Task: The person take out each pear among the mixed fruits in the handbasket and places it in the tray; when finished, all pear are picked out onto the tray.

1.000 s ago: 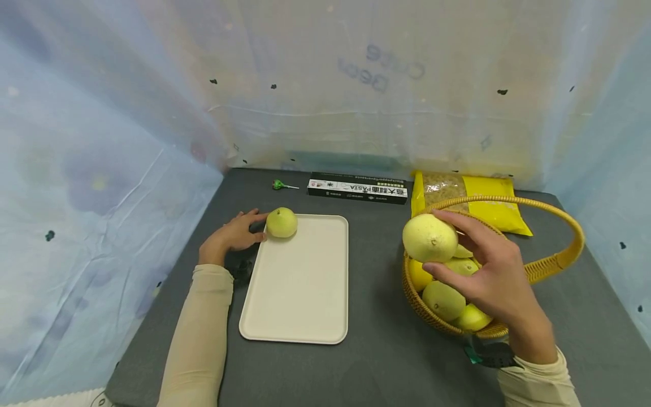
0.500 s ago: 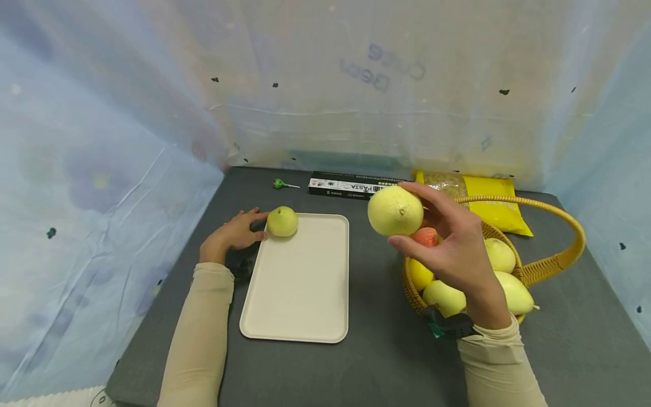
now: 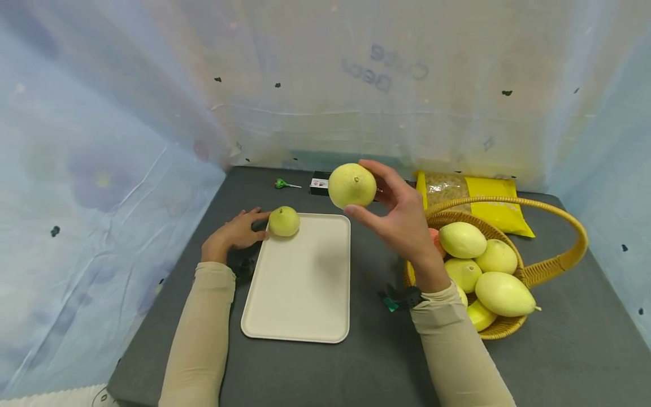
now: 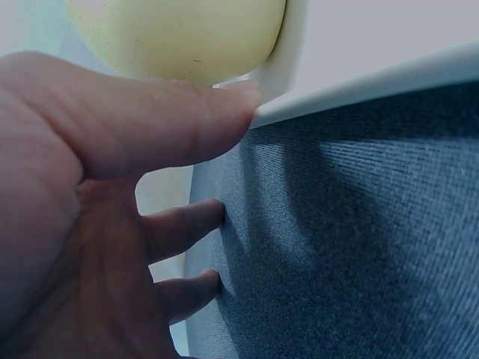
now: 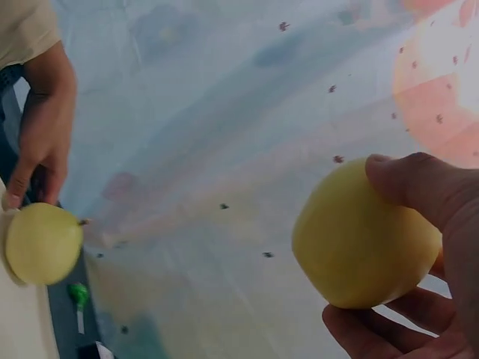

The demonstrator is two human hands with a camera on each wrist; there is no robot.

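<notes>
My right hand [image 3: 404,220] grips a round, pale yellow-green pear [image 3: 351,186] between thumb and fingers. The pear hangs in the air above the tray's far right corner. On the cream rectangular tray [image 3: 300,282], another pear [image 3: 284,221] sits in the far left corner. My left hand [image 3: 239,232] rests beside it at the tray's left edge. In the left wrist view, the thumb [image 4: 172,123] lies at the rim close to that pear, while two other fingers reach down to the dark tabletop.
A yellow woven basket [image 3: 564,261] at the right holds several pears, a reddish fruit [image 3: 436,242] and a bright yellow piece [image 3: 480,315]. Behind stand a yellow pasta bag [image 3: 490,198], a black box [image 3: 319,186] partly hidden by the held pear, and a green lollipop [image 3: 281,183].
My right hand has carried the pear up and left, from over the basket to over the tray's far right corner, uncovering the basket's fruit. The left hand has stayed in place.
</notes>
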